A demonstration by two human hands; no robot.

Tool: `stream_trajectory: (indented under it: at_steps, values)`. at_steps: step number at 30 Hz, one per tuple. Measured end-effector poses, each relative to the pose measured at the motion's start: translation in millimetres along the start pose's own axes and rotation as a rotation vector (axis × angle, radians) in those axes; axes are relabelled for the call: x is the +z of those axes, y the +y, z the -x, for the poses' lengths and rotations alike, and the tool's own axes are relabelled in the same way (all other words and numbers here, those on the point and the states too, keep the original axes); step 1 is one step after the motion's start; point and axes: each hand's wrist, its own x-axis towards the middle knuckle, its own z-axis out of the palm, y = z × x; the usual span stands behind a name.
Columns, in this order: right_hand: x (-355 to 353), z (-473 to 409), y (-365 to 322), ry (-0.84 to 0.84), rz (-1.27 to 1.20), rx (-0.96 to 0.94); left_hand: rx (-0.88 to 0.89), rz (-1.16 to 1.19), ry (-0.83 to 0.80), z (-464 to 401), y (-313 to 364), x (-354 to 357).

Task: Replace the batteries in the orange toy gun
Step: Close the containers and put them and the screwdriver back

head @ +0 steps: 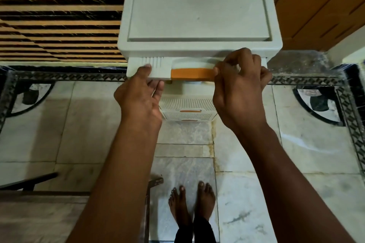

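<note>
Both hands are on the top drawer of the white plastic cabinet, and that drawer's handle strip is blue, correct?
Not quite. The head view shows both the left hand and right hand on the top drawer of the white plastic cabinet, but its handle strip is orange.

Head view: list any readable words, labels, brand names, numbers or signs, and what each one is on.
None can be read. The white drawer unit, its top drawer and orange handle carry no visible print. The lower drawers show only ribbing and orange handles. Left hand, right hand and the floor tiles bear no writing.
</note>
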Motion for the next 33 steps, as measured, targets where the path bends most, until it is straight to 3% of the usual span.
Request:
stream_trajectory:
  at_steps: [9, 15, 20, 24, 28, 33]
  values:
    - [-29.4, 88.2, -19.3, 0.013, -0.049, -0.092, 0.066, -0.168, 0.109, 46.8, -29.5, -91.8]
    - [-16.9, 132.7, -9.1, -0.029, -0.071, -0.034, 0.057, -0.311, 0.007, 52.6, -46.0, -134.1]
    - [4.2, 130.7, 14.9, 0.001, -0.123, 0.309, 0.019, -0.446, -0.02, 1.8, -71.6, -137.4]
    - [35.4, 107.4, 37.4, -0.185, -0.252, 0.646, 0.017, -0.498, -0.056, -47.1, -92.9, -127.9]
    - [61.5, 85.7, 52.6, -0.209, -0.453, 0.772, 0.067, -0.607, -0.149, -82.9, -101.0, -109.1]
    - [80.0, 61.6, 68.2, -0.178, -0.488, 0.843, 0.144, -0.705, -0.151, -132.3, -108.8, -82.6]
